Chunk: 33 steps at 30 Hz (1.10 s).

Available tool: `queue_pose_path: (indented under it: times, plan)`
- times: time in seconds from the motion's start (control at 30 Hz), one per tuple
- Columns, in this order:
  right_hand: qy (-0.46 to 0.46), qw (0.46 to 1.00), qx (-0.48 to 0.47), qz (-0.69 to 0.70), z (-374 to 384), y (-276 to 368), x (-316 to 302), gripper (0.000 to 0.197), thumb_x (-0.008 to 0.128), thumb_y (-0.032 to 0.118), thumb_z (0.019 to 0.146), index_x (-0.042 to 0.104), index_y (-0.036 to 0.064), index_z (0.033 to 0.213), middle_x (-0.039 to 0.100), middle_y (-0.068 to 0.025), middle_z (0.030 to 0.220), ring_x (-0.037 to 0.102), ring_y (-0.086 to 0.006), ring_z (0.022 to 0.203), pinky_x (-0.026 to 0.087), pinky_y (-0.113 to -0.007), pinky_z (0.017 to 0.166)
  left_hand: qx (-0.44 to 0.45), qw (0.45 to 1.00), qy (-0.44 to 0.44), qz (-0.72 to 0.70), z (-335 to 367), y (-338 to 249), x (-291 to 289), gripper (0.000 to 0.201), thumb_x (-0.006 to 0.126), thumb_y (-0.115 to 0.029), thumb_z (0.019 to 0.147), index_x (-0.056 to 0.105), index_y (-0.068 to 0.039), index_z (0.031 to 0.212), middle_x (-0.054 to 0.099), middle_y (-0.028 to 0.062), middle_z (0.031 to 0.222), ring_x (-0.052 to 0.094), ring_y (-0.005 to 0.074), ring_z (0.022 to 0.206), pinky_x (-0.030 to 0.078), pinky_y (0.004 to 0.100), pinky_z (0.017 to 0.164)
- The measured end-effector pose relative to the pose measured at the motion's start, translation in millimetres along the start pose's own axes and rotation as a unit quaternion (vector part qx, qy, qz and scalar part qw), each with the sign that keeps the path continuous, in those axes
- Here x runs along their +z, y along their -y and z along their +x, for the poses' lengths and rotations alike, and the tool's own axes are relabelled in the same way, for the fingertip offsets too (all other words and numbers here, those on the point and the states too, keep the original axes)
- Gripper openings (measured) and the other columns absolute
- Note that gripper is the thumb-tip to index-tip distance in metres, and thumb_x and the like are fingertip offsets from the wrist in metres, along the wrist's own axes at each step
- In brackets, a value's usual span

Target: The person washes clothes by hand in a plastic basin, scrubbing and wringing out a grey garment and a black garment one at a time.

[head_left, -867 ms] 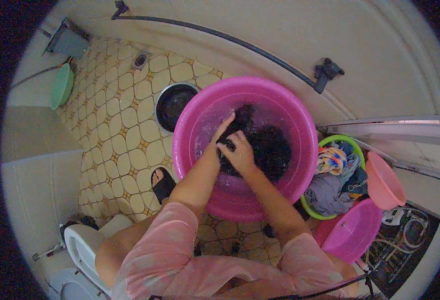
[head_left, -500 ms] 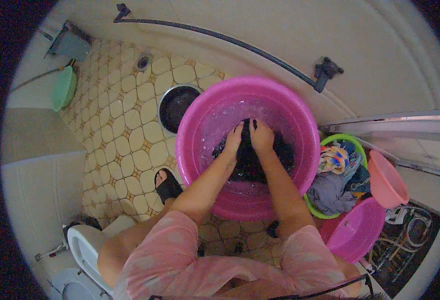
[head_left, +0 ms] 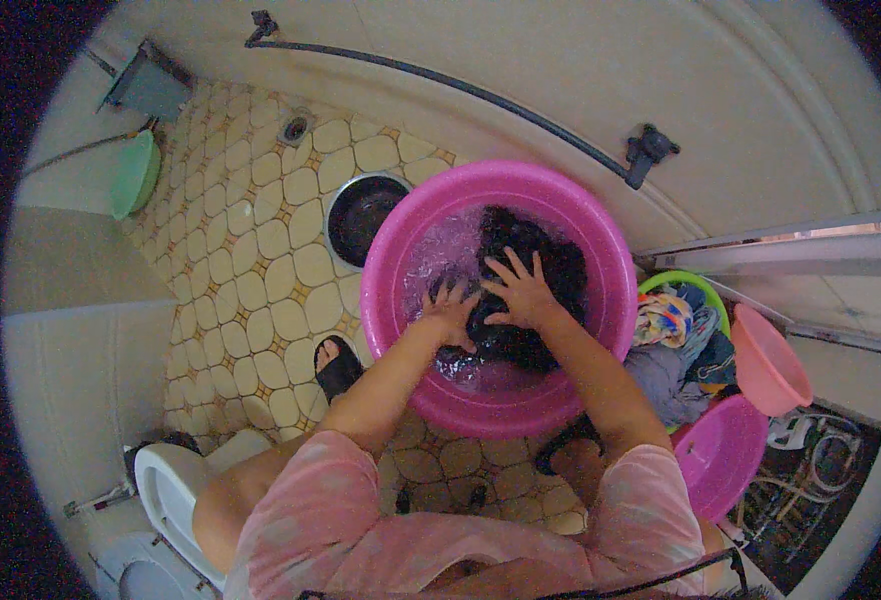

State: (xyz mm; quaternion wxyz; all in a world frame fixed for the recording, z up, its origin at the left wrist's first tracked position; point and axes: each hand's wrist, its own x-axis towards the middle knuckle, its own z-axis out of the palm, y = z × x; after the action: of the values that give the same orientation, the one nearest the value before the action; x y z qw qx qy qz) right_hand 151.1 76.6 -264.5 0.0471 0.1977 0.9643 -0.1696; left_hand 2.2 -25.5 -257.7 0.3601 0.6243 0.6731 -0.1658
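**Dark garment pressed in pink basin**

Item: dark garment (head_left: 520,290), soaked, lying in the soapy water of the large pink basin (head_left: 400,340), centre of the tiled floor. Left hand (head_left: 450,312) and right hand (head_left: 522,290) are laid on it side by side, fingers spread wide, nothing gripped. Pressure is best applied evenly through the palms, cloth kept submerged. Steel bowl (head_left: 360,215) at far left; laundry basket (head_left: 685,340) at right.

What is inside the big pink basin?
The big pink basin holds foamy water and dark cloth, pressed by left hand and right hand. Its bottom is covered.
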Motion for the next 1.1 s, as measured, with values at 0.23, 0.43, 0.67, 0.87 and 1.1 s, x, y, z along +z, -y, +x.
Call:
queue_pose_path:
  times: [0.23, 0.43, 0.67, 0.87, 1.1]
  plan:
    - [0.056, 0.97, 0.209, 0.108, 19.6, -63.0, 118.7, 0.051, 0.055, 0.037, 0.075, 0.046, 0.0107, 0.117, 0.037, -0.0132, 0.125, 0.036, -0.0375, 0.112, 0.03, -0.047, 0.093, -0.109, 0.98, -0.114, -0.123, 61.7, 24.3, 53.3, 0.071, 0.065, -0.038, 0.069, 0.031, -0.018, 0.129, 0.022, 0.0134, 0.136, 0.022, 0.0326, 0.124, 0.028, 0.0472, 0.096]
    - [-0.111, 0.887, 0.39, 0.22, 40.6, -30.4, 84.1, 0.053, 0.048, 0.027, 0.079, 0.034, 0.0062, 0.125, 0.04, -0.0202, 0.121, 0.044, -0.0416, 0.102, 0.036, -0.043, 0.088, -0.057, 0.824, -0.213, -0.523, 96.0, 38.9, 84.3, 0.06, 0.061, -0.037, 0.074, 0.038, -0.015, 0.124, 0.037, 0.0165, 0.126, 0.035, 0.0298, 0.117, 0.032, 0.0379, 0.094]
    - [-0.129, 0.84, 0.385, 0.359, 40.4, 22.9, 56.3, 0.061, 0.047, 0.037, 0.081, 0.03, 0.002, 0.127, 0.03, -0.0267, 0.128, 0.031, -0.0426, 0.116, 0.029, -0.042, 0.096, -0.029, 0.438, -0.029, -0.898, 86.8, 2.4, 20.6, 0.064, 0.047, -0.056, 0.077, 0.044, -0.008, 0.119, 0.044, 0.0111, 0.12, 0.04, 0.0267, 0.11, 0.034, 0.0368, 0.092]
    - [-0.283, 0.875, 0.228, 0.32, 25.2, 78.5, 25.1, 0.03, 0.058, 0.031, 0.077, 0.054, 0.0019, 0.083, 0.056, -0.0183, 0.082, 0.055, -0.0338, 0.076, 0.044, -0.038, 0.066, 0.018, 0.376, -0.031, -0.926, 70.8, -1.9, -0.9, 0.053, 0.041, -0.053, 0.082, 0.051, -0.008, 0.11, 0.052, 0.0091, 0.105, 0.047, 0.0237, 0.1, 0.038, 0.0357, 0.085]
    - [-0.194, 0.891, 0.358, 0.203, 38.6, 44.2, -4.1, 0.034, 0.043, 0.034, 0.084, 0.056, 0.0032, 0.083, 0.058, -0.02, 0.072, 0.056, -0.0358, 0.065, 0.045, -0.042, 0.059, -0.019, 0.446, -0.187, -0.875, 65.3, -23.9, 19.3, 0.044, 0.042, -0.045, 0.085, 0.054, -0.007, 0.101, 0.055, 0.0079, 0.097, 0.05, 0.0236, 0.093, 0.04, 0.0352, 0.081]
